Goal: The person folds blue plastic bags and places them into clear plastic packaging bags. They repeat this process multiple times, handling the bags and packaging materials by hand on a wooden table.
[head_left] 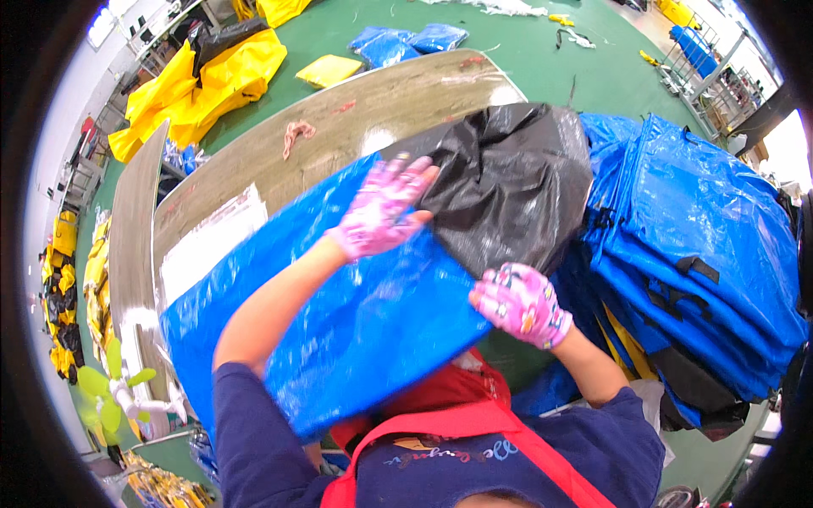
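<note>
A large blue plastic sheet [339, 313] with a crinkled black part [517, 178] joined at its far right lies across the table, its near edge hanging towards my body. My left hand [385, 207], in a pink patterned glove with bare fingertips, is stretched out over the blue, fingers spread towards the border with the black. At the sheet's right edge, where blue meets black, my right hand [523, 306] wears a matching glove. Its fingers are bent and close together at that edge, seeming to grip it; the underside is hidden.
The wood-patterned table [246, 161] carries a reddish scrap [296, 135]. At right rises a pile of folded blue bags [694, 220]. Yellow material [212, 85] and blue bundles [385, 44] lie on the green floor beyond. A small green-bladed fan [114, 385] stands at left.
</note>
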A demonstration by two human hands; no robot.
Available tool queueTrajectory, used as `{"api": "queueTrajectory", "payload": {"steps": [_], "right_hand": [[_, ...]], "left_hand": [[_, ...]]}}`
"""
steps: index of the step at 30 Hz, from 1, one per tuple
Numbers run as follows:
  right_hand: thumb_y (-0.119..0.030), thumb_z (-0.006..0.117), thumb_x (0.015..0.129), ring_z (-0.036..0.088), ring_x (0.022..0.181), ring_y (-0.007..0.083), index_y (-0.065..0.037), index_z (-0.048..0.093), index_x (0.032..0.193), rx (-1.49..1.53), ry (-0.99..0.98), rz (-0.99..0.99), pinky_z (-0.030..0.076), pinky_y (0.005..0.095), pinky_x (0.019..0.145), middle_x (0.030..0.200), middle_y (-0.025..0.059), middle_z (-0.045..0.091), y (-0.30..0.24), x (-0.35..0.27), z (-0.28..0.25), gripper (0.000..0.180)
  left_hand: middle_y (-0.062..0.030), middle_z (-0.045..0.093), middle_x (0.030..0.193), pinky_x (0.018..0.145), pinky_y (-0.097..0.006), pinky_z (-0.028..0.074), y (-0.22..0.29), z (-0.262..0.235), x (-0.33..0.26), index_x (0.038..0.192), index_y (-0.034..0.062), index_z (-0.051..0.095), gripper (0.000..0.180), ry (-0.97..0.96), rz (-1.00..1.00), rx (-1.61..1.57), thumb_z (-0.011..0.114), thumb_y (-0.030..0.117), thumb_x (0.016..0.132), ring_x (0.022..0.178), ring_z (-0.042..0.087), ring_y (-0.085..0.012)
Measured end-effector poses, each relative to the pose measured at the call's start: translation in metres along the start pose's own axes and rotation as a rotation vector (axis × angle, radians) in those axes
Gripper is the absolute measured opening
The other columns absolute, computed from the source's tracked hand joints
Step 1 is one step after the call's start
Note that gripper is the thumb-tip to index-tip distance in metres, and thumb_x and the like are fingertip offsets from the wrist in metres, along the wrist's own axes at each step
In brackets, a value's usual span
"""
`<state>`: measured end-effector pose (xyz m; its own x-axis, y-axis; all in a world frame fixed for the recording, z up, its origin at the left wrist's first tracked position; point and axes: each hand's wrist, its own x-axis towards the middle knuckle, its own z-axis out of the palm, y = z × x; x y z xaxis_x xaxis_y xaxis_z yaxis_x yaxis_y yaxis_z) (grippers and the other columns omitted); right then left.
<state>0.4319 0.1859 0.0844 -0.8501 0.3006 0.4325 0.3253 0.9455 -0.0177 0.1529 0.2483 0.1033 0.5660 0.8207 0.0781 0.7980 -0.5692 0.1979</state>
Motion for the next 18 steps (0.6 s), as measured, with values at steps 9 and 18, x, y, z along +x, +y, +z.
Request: {"api": "queueTrajectory", "payload": {"steps": [9, 18], "right_hand": [[-0.057, 0.065, 0.075, 0.065, 0.073, 0.0334, -0.011, 0.065, 0.074, 0.084, -0.581, 0.046, 0.050, 0.0442, 0.063, 0.072, 0.0146, 0.064, 0.145, 0.173, 0.066, 0.046], [-0.061, 0.059, 0.080, 0.064, 0.090, 0.0359, -0.009, 0.071, 0.082, 0.191, -0.819, 0.222, 0.050, 0.0447, 0.081, 0.087, 0.0177, 0.067, 0.167, 0.179, 0.136, 0.054]], "left_hand": [[-0.0172, 0.040, 0.145, 0.111, -0.044, 0.031, 0.002, 0.117, 0.036, 0.139, 0.0063, 0.042, 0.053, 0.088, 0.456, -0.143, 0.051, 0.026, 0.090, 0.133, 0.039, -0.0348], [-0.0143, 0.043, 0.144, 0.111, -0.042, 0.031, -0.079, 0.017, -0.213, 0.137, 0.0055, 0.044, 0.051, -0.126, -0.032, -0.574, 0.052, 0.021, 0.090, 0.134, 0.039, -0.0324]]}}
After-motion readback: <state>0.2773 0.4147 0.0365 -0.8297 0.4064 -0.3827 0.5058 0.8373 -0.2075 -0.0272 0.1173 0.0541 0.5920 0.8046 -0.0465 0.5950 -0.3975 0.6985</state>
